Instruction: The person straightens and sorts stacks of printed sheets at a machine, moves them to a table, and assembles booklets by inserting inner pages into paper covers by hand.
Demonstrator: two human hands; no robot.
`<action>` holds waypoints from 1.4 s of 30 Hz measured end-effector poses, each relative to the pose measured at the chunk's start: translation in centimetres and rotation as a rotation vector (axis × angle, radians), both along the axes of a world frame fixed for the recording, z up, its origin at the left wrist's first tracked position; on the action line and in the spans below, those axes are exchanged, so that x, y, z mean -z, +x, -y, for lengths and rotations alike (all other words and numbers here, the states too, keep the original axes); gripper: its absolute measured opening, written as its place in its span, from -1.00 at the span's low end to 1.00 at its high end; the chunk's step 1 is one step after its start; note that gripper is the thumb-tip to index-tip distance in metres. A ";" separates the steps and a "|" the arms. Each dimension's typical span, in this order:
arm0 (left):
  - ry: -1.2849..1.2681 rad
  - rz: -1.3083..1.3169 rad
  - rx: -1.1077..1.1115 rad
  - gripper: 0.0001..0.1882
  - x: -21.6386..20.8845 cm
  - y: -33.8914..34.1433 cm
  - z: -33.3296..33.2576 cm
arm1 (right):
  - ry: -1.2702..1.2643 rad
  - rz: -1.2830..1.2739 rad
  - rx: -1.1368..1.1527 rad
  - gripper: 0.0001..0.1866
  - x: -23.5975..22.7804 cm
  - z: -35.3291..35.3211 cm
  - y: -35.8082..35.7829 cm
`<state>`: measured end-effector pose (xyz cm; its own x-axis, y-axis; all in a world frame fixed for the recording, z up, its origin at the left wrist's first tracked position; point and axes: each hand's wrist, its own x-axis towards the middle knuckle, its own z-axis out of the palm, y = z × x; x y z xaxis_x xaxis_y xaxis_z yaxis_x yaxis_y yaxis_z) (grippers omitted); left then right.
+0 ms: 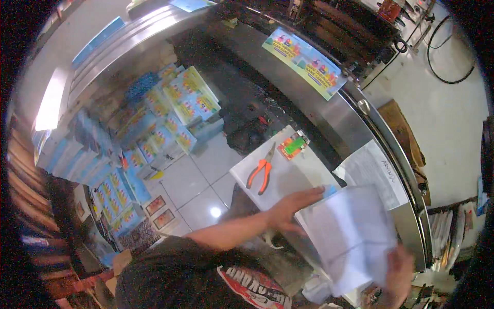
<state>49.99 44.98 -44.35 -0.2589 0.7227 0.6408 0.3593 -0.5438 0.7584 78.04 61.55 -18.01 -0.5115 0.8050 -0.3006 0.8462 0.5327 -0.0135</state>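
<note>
A blurred stack of white paper sheets (pixel 350 237) lies at the near right, over the end of a white board. At its upper left corner is my left hand (pixel 290 210), fingers stretched and apart, the tips reaching the paper's edge. My right hand (pixel 399 273) is at the stack's lower right edge, smeared by motion, so its fingers cannot be made out. On the white board (pixel 288 177), beyond my left hand, rest orange-handled pliers (pixel 262 170) and a small green and orange packet (pixel 294 146).
Stacks of colourful printed sheets (pixel 190 95) stand on the tiled floor (pixel 190 180) at the left. A printed sheet (pixel 303 62) lies on the metal ledge (pixel 355 116). Beyond my right hand is a paper with handwriting (pixel 378 172). A black cable (pixel 437 77) hangs at the far right.
</note>
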 end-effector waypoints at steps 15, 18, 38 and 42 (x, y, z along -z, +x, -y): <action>-0.042 -0.069 -0.051 0.00 -1.0 0.8 -0.1 | 0.507 -0.209 -0.602 -0.42 11.1 -16.9 -11.8; -0.066 -0.030 -0.071 -0.03 -1.0 0.9 0.7 | 0.240 -0.305 -0.471 -0.49 8.2 -8.9 -10.4; 0.482 -0.479 0.011 -0.67 -28.4 1.7 8.0 | -0.292 0.070 -0.540 -0.15 4.7 4.6 -3.4; 0.573 -0.429 -0.211 -0.73 -26.2 0.1 10.5 | -0.280 -0.045 -0.593 -0.26 4.5 3.3 -3.8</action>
